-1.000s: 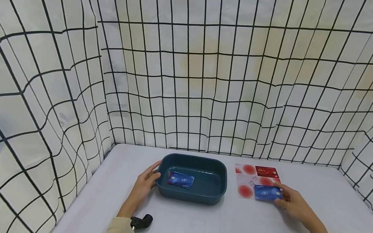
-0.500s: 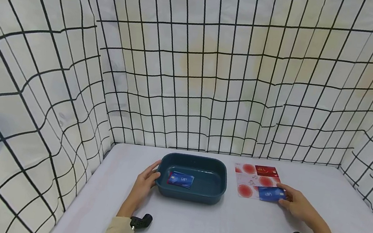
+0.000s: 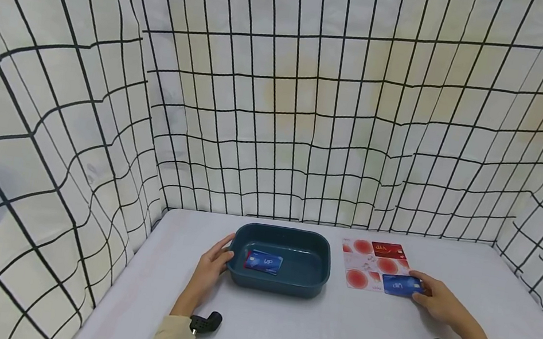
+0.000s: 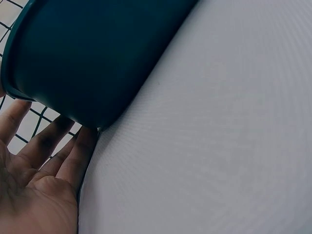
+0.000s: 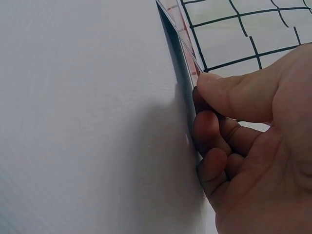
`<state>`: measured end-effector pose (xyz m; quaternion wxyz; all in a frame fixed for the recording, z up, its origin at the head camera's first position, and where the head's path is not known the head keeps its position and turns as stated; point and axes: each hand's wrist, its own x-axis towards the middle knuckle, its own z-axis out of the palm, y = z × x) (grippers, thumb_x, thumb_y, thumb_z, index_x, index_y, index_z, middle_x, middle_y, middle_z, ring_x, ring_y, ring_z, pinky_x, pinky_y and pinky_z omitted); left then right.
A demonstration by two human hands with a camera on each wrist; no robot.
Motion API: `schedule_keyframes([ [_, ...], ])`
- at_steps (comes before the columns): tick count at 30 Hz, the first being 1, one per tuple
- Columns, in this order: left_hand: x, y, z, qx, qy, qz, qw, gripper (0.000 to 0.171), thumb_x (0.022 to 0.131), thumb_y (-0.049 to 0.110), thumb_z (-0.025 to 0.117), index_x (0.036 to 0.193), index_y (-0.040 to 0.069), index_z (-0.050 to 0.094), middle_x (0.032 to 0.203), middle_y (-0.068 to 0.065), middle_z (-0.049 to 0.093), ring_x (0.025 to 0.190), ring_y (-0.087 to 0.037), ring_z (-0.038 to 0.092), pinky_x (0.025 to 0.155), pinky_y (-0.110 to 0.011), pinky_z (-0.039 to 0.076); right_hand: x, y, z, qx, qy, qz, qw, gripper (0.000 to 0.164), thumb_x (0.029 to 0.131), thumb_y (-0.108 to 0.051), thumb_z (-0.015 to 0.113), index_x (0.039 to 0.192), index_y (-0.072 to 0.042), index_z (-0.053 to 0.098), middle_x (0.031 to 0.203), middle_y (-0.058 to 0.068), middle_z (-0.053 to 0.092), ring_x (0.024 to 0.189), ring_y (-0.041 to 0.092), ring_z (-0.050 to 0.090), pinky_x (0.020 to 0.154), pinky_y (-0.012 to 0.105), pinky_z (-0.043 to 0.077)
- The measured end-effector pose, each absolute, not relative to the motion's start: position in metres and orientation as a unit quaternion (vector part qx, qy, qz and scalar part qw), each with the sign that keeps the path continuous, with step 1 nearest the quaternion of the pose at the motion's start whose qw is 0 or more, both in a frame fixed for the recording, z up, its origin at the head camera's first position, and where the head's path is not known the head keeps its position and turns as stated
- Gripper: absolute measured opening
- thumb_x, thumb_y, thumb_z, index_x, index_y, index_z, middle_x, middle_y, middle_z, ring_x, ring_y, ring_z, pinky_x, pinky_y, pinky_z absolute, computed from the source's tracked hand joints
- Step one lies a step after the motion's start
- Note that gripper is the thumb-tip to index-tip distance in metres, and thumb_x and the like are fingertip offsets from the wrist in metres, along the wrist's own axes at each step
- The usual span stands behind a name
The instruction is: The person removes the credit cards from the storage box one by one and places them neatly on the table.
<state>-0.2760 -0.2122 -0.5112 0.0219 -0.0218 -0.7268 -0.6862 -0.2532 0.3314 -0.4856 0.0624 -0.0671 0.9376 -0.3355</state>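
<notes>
My right hand [image 3: 440,302] pinches the right end of a blue VIP card [image 3: 397,285], thumb on the near side. That card lies over the lower right corner of a flat red-and-white layout [image 3: 362,263] printed with red circles. In the right wrist view the card [image 5: 181,30] is seen nearly edge-on at the thumb tip, the other fingers curled below. My left hand [image 3: 208,268] rests against the left end of a dark teal bin [image 3: 276,287]. From the left wrist, its fingers extend, fairly straight, to the bin's outer wall [image 4: 92,63].
Inside the bin, toward its left, a blue VIP card [image 3: 266,262] lies over a red one, whose edge peeks out. A red VIP card [image 3: 388,250] occupies the layout's upper right corner. Black netting [image 3: 331,114] over white cloth encloses the white table [image 3: 320,338].
My right hand has slid the blue card to the right, uncovering more of the layout's bottom row. The left hand and the bin stay in place.
</notes>
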Motion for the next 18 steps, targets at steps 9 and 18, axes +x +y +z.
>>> schedule_keyframes([
  [9,-0.2755,-0.2122,-0.5111,-0.022,-0.731,-0.682,0.024,0.048,0.106,0.022,0.054,0.153,0.026,0.048,0.155,-0.018,0.050,0.139,-0.032,0.053,0.104,-0.032,0.055,-0.2561,0.3309,-0.4858,-0.067,0.942,-0.322,0.065,0.061,0.098,-0.011,0.062,0.151,0.006,0.037,0.132,0.040,0.048,0.114,0.050,0.050,0.098,0.065,0.049],
  [18,-0.2754,-0.2124,-0.5112,-0.017,-0.725,-0.688,0.017,0.046,0.106,0.021,0.054,0.151,0.028,0.050,0.155,-0.014,0.051,0.140,-0.028,0.053,0.108,-0.036,0.053,-0.2569,0.3284,-0.4892,-0.069,0.945,-0.310,0.073,0.061,0.100,-0.011,0.059,0.153,0.005,0.033,0.131,0.040,0.043,0.114,0.050,0.047,0.099,0.069,0.045],
])
